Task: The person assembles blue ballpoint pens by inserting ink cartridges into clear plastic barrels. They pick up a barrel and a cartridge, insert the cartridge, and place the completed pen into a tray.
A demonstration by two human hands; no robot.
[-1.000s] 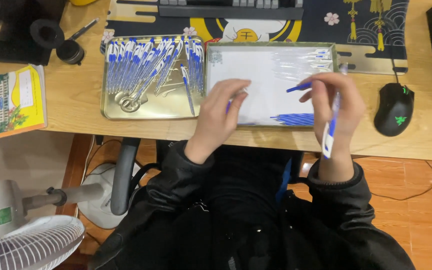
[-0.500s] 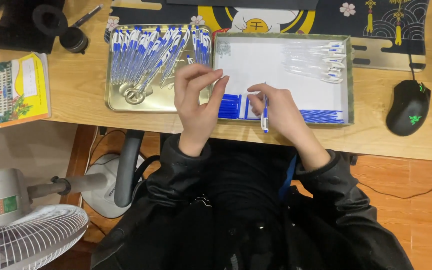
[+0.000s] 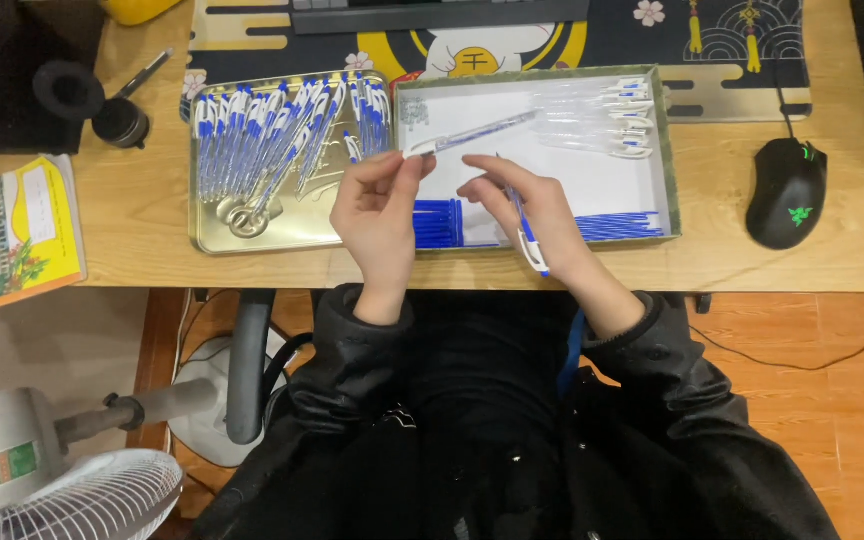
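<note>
Pinching a clear plastic pen barrel [image 3: 472, 134] at its near tip, the left hand [image 3: 377, 215] points it toward 2 o'clock, while the right hand [image 3: 537, 215] clamps a blue-and-white pen part [image 3: 527, 232]. Beyond, the metal tray [image 3: 214, 232] at 11 o'clock is packed with finished blue-and-white pens [image 3: 282, 135]; barrels and blue refills [image 3: 617, 225] remain in the white-lined box [image 3: 668, 150]. Half a second ago, both hands sat closer together, no barrel raised.

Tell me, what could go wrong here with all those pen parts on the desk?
The left hand pinches a clear pen barrel by its very end, so it could tip and drop into the white tray. The right hand holds a blue-and-white pen part out past the desk edge; a slip might send it to the floor. The gold tray is crowded with finished pens, so a nudge could scatter them.
</note>
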